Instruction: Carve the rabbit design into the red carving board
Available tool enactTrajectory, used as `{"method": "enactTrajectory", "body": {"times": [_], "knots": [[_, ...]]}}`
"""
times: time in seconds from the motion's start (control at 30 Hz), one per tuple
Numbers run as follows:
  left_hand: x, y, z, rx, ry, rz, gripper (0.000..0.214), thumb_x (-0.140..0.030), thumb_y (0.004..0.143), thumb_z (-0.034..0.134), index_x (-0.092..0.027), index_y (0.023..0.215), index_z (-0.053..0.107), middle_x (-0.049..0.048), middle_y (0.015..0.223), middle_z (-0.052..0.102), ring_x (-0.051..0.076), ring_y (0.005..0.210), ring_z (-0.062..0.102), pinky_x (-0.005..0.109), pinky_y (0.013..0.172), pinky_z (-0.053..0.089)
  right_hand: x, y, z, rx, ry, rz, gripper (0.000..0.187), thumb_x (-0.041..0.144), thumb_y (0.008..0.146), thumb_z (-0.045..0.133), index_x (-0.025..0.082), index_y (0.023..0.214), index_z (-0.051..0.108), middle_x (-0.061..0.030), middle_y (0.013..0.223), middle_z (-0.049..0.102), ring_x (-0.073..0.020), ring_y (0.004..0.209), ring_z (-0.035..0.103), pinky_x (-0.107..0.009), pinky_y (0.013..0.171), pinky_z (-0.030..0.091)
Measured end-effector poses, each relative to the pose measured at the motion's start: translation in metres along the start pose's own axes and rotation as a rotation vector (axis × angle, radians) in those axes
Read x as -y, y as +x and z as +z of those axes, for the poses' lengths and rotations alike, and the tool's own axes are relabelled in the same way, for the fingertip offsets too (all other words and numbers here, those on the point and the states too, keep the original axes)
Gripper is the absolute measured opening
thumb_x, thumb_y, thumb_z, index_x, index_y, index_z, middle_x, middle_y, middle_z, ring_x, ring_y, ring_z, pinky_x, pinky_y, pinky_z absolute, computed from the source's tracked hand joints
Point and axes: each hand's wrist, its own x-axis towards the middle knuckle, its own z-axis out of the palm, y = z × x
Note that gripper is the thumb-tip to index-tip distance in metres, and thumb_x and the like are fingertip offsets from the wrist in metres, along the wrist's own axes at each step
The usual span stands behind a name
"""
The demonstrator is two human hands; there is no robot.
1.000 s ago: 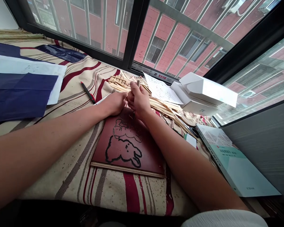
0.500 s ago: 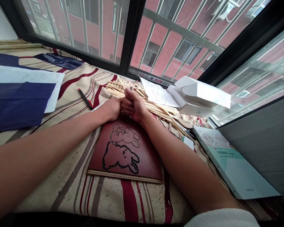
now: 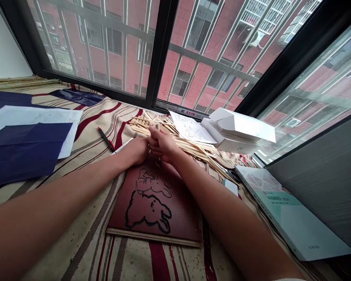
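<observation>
A dark red wooden board lies on the striped cloth in front of me, with two rabbit-like outlines carved into its face. My right hand is wrapped round a carving tool at the board's far end. The tool's grey top end pokes out above the thumb, and its metal tip shows below the fist, close to the board. My left hand is closed against the right one at the board's far left edge. Its fingers are mostly hidden, so what they grip does not show.
Thin wooden sticks lie behind the hands, with a drawing sheet and white box beyond. A pen, dark blue sheets and white paper are left. Right, a book lies near the grey panel. Barred windows stand behind.
The view has tipped upward, so everything sits lower in the picture. The metal tip of the tool now shows below my right fist. Both hands stay together at the board's far end.
</observation>
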Motion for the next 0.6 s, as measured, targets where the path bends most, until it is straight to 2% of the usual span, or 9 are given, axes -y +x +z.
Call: {"method": "enactTrajectory", "body": {"times": [0.1, 0.2, 0.3, 0.37, 0.47, 0.6], "knots": [[-0.003, -0.001, -0.003, -0.024, 0.005, -0.016, 0.043, -0.014, 0.102, 0.044, -0.012, 0.139, 0.065, 0.0178, 0.126, 0.083, 0.031, 0.113, 0.081, 0.035, 0.09, 0.06, 0.005, -0.001, -0.007, 0.0, -0.003, 0.026, 0.048, 0.036, 0.112, 0.057, 0.025, 0.071, 0.034, 0.0127, 0.044, 0.028, -0.0049, 0.037, 0.012, -0.016, 0.033, 0.011], [-0.008, -0.004, -0.009, -0.03, 0.024, -0.039, 0.042, -0.019, 0.107, 0.036, -0.012, 0.141, 0.06, 0.0169, 0.119, 0.084, 0.031, 0.109, 0.081, 0.037, 0.088, 0.059, 0.016, -0.007, -0.014, -0.055, 0.019, -0.03, 0.049, 0.034, 0.115, 0.048, 0.025, 0.071, 0.031, 0.0129, 0.044, 0.025, -0.0054, 0.038, 0.01, -0.017, 0.034, 0.01], [-0.013, -0.007, -0.013, -0.027, 0.061, -0.052, 0.038, -0.025, 0.109, 0.037, -0.012, 0.136, 0.061, 0.0183, 0.115, 0.084, 0.034, 0.109, 0.082, 0.039, 0.086, 0.059, 0.03, -0.017, -0.014, -0.092, 0.039, -0.108, 0.053, 0.043, 0.114, 0.053, 0.025, 0.071, 0.029, 0.0129, 0.046, 0.025, -0.0054, 0.039, 0.01, -0.017, 0.035, 0.01], [-0.016, -0.01, -0.015, -0.028, 0.086, -0.06, 0.039, -0.026, 0.109, 0.038, -0.01, 0.135, 0.062, 0.0212, 0.114, 0.084, 0.037, 0.107, 0.082, 0.041, 0.086, 0.06, 0.035, -0.023, -0.01, -0.054, 0.036, -0.155, 0.058, 0.056, 0.11, 0.06, 0.025, 0.071, 0.031, 0.0121, 0.047, 0.028, -0.0051, 0.039, 0.013, -0.018, 0.035, 0.01], [-0.019, -0.013, -0.015, -0.037, 0.11, -0.068, 0.043, -0.021, 0.108, 0.035, -0.006, 0.135, 0.064, 0.0258, 0.111, 0.083, 0.04, 0.107, 0.082, 0.044, 0.087, 0.06, 0.029, -0.026, 0.001, 0.016, -0.019, -0.232, 0.065, 0.073, 0.102, 0.063, 0.025, 0.069, 0.033, 0.0111, 0.048, 0.03, -0.0055, 0.04, 0.017, -0.02, 0.035, 0.014], [-0.019, -0.014, -0.016, -0.018, 0.122, -0.052, 0.043, -0.015, 0.102, 0.039, -0.005, 0.129, 0.071, 0.0258, 0.107, 0.083, 0.04, 0.108, 0.083, 0.042, 0.088, 0.062, 0.006, -0.019, 0.01, -0.036, -0.076, -0.32, 0.069, 0.08, 0.095, 0.067, 0.026, 0.068, 0.033, 0.0112, 0.049, 0.029, -0.0054, 0.041, 0.019, -0.022, 0.037, 0.014]]}}
